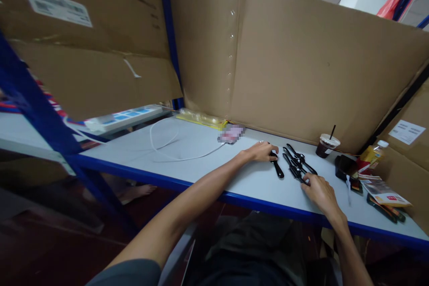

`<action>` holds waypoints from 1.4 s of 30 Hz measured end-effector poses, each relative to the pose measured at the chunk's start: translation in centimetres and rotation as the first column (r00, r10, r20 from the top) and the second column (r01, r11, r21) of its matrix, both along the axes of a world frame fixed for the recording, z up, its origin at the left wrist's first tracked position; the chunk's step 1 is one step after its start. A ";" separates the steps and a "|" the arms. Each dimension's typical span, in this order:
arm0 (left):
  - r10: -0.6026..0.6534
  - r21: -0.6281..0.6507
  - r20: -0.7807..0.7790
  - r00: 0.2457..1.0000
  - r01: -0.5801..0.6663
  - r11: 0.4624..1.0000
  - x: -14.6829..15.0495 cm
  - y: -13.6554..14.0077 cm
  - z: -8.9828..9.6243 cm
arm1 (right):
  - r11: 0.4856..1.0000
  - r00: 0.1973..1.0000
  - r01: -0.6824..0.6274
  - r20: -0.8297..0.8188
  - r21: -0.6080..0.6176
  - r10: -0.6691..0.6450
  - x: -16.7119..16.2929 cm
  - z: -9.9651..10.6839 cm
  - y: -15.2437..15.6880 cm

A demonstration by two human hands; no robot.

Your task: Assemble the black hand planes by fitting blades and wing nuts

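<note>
My left hand is over the grey-white tabletop, its fingers closed around the upper end of a slim black-handled tool. The lower end of that tool points toward the front edge, and its head is hidden under my fingers. To the right lie several glossy black tools with long curved handles, close together and partly overlapping; their exact kind is too small to tell. At the near end of this group, my right hand has its fingertips closed on one black tool.
A white cable loops across the table's left side to a blurred pink item. A yellow-edged clear package lies behind. At right stand an iced drink cup, a bottle and packets. Cardboard walls the back.
</note>
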State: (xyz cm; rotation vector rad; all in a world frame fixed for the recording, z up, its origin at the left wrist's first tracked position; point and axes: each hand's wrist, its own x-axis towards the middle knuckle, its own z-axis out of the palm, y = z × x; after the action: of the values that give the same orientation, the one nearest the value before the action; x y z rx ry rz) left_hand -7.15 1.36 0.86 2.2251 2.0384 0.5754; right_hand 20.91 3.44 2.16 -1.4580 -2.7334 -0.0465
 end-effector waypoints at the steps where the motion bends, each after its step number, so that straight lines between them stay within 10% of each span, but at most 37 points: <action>1: 0.006 0.000 -0.006 1.000 -0.006 1.000 0.1 0.0 -0.1 | 1.000 1.000 0.006 0.007 -0.018 -0.006 0.1 0.1 0.2; 11: -0.141 -0.194 0.098 0.985 0.158 0.968 -0.7 0.4 0.8 | 0.998 0.991 -0.039 0.122 -0.040 0.044 0.0 -0.1 0.6; 20: 0.157 -0.052 -0.096 0.983 -0.162 0.985 -0.3 1.2 -0.7 | 0.995 0.991 -0.066 0.123 0.074 0.057 -0.2 0.8 -1.1; 32: 0.427 0.061 0.031 0.904 -0.428 0.902 -1.1 2.1 -1.6 | 0.978 0.970 -0.195 0.159 0.072 0.181 -0.5 0.9 -2.7; 42: -0.189 0.105 -0.245 0.951 0.220 0.970 4.8 -1.1 0.6 | 0.962 0.966 -0.255 0.065 0.093 0.250 -1.5 -0.5 -1.6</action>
State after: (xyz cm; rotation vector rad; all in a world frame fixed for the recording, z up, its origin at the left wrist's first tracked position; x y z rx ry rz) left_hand -2.33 0.31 1.48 2.6565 1.8777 0.4588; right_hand 19.46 1.87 1.63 -1.0885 -2.8880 -0.2126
